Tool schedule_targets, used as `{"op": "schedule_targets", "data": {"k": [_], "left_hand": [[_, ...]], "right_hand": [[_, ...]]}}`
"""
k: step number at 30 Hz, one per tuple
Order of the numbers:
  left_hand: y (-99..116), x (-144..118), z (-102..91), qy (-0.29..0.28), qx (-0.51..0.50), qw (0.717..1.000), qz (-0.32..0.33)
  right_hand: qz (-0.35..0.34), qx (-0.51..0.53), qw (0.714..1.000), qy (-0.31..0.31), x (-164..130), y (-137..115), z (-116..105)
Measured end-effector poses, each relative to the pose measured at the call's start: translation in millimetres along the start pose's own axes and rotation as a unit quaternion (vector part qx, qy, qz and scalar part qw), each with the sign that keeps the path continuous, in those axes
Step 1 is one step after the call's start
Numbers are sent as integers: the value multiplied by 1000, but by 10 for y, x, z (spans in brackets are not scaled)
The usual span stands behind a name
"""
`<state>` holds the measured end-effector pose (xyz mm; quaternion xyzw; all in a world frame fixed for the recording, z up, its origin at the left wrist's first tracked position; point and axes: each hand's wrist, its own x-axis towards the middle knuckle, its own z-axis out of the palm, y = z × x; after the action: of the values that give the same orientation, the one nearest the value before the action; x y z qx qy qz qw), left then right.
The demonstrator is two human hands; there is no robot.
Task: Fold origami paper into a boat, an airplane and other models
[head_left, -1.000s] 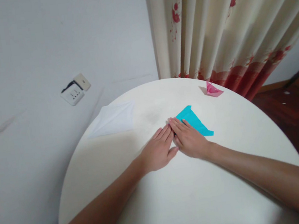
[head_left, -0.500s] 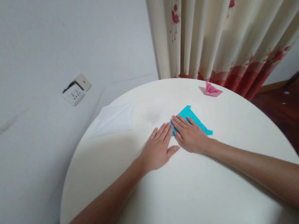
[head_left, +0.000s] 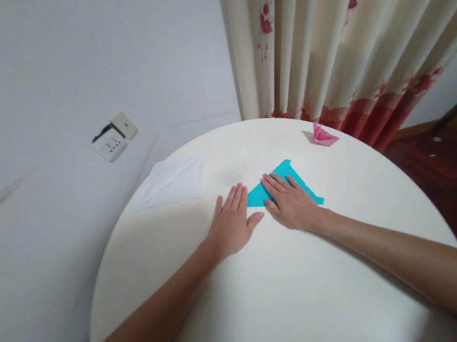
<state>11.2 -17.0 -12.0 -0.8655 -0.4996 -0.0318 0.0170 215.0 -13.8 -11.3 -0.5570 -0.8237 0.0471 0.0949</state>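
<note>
A blue sheet of folded paper (head_left: 296,176) lies flat on the white round table (head_left: 254,312), its narrow tip toward the left. My right hand (head_left: 288,199) rests flat across its middle with the fingers stretched out, hiding part of it. At the narrow tip, my left hand (head_left: 232,220) lies palm down, fingers extended and thumb apart; its fingertips are at or over the end of the paper. Neither hand grips anything.
A pink folded paper boat (head_left: 324,136) stands near the table's far right edge. White paper (head_left: 174,181) lies at the far left. Behind are a wall with a socket (head_left: 111,145) and a floral curtain (head_left: 313,44).
My left hand has slid left along the blue paper, away from my right hand, uncovering the paper's narrow left part. My right hand stays in place on the paper.
</note>
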Motion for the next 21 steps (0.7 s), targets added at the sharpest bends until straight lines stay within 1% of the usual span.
{"op": "schedule_targets", "data": {"k": [7, 13, 16, 18, 20, 21], "left_hand": [[-59, 29, 62, 16, -1, 999, -51], [-38, 31, 91, 20, 10, 996, -88], [-50, 52, 138, 45, -1, 994, -103], [-59, 80, 150, 67, -22, 989, -127], [-61, 110, 126, 91, -56, 984, -139], [-58, 121, 100, 100, -74, 984, -131]], "right_hand": [[5, -2, 1000, -1, 15, 8, -2], [40, -8, 999, 5, 21, 13, -9], [42, -11, 999, 5, 23, 25, -7], [44, -12, 999, 7, 22, 27, -7], [43, -10, 999, 9, 20, 26, -7], [44, -9, 999, 10, 20, 24, -7]]}}
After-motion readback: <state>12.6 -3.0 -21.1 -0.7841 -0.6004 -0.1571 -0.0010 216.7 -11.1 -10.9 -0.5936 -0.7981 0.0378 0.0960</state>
